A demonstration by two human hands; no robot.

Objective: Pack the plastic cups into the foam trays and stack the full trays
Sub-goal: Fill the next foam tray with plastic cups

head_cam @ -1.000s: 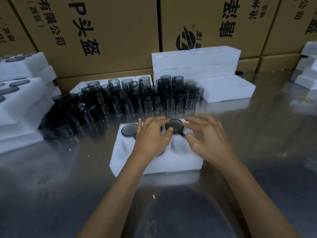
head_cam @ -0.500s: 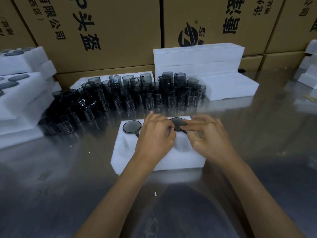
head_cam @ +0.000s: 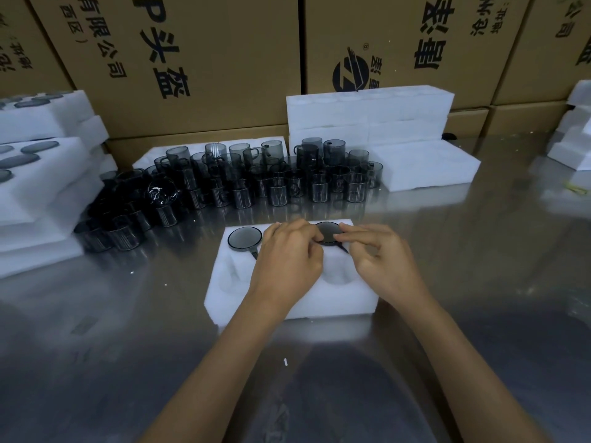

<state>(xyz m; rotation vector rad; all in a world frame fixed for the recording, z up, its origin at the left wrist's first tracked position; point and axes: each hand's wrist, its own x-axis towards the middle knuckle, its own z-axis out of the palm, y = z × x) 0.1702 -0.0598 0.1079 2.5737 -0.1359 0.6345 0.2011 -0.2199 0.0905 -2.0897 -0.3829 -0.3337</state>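
Both hands press a smoky dark plastic cup [head_cam: 327, 233] into the far right pocket of the white foam tray [head_cam: 335, 298]: left hand [head_cam: 287, 260] and right hand [head_cam: 380, 259] pinch its rim with curled fingers. Uneven pressure could jam it crooked or tear the foam. Another cup [head_cam: 244, 238] fills the far left pocket; the near pockets look empty.

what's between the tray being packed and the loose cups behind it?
Head view: only bare, reflective metal table lies between the foam tray and the front row of loose cups. Nothing sits in that strip.
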